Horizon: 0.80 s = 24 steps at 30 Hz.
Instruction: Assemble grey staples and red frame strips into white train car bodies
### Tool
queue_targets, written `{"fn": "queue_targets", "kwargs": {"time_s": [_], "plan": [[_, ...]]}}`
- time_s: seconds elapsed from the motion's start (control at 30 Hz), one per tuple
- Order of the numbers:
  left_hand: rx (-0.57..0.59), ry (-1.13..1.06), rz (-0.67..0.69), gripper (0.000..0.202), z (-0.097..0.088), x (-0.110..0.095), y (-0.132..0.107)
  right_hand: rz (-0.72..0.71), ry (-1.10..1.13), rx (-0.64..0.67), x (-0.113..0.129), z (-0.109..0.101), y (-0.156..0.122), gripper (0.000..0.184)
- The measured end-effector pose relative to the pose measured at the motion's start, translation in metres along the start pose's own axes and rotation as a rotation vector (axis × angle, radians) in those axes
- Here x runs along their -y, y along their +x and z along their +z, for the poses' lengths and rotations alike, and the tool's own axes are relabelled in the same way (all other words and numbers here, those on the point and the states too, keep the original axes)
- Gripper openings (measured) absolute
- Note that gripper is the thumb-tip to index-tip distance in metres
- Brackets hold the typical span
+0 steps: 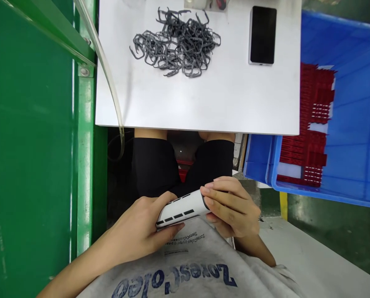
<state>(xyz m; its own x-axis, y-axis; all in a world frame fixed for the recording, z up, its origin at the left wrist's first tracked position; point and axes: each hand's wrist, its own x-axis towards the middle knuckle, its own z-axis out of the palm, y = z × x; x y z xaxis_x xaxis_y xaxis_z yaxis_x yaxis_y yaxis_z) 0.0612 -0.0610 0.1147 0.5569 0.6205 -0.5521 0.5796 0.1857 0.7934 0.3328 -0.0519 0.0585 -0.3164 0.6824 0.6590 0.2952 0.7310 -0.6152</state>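
Observation:
Low in the head view, over my lap, both hands hold a white plastic part (181, 208) with rows of dark slots. My left hand (141, 231) wraps around its left end, thumb on top and fingers below. My right hand (231, 205) closes its fingers over the right end. On the white table (203, 103) above lies a pile of grey plastic clips (177, 43), well away from both hands.
A black phone (262, 35) lies on the table's right side. A blue crate (352, 124) with red slotted parts (315, 124) stands to the right. A green frame (85, 124) and a clear hose (110, 78) border the table's left edge.

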Motion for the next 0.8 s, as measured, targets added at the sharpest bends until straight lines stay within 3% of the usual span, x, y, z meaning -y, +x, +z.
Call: {"fn": "queue_targets", "kwargs": {"time_s": [0.1, 0.2, 0.4, 0.53, 0.8], "plan": [[0.12, -0.042, -0.03, 0.021, -0.003, -0.004, 0.004, -0.05, -0.026, 0.033, -0.002, -0.009, 0.0, 0.045], [0.151, -0.09, -0.045, 0.027, 0.0, -0.005, 0.01, -0.049, -0.045, 0.032, 0.001, -0.013, 0.003, 0.041], [0.123, -0.205, -0.059, 0.027, 0.006, -0.005, 0.017, 0.239, -0.012, 0.086, 0.027, -0.018, 0.01, 0.049], [0.139, -0.261, -0.028, 0.027, 0.007, -0.005, 0.019, 0.252, -0.091, 0.124, 0.034, -0.018, 0.007, 0.054], [0.226, -0.499, -0.024, 0.031, 0.012, -0.004, 0.029, 0.284, -0.049, -0.065, 0.029, -0.006, -0.005, 0.052]]}}
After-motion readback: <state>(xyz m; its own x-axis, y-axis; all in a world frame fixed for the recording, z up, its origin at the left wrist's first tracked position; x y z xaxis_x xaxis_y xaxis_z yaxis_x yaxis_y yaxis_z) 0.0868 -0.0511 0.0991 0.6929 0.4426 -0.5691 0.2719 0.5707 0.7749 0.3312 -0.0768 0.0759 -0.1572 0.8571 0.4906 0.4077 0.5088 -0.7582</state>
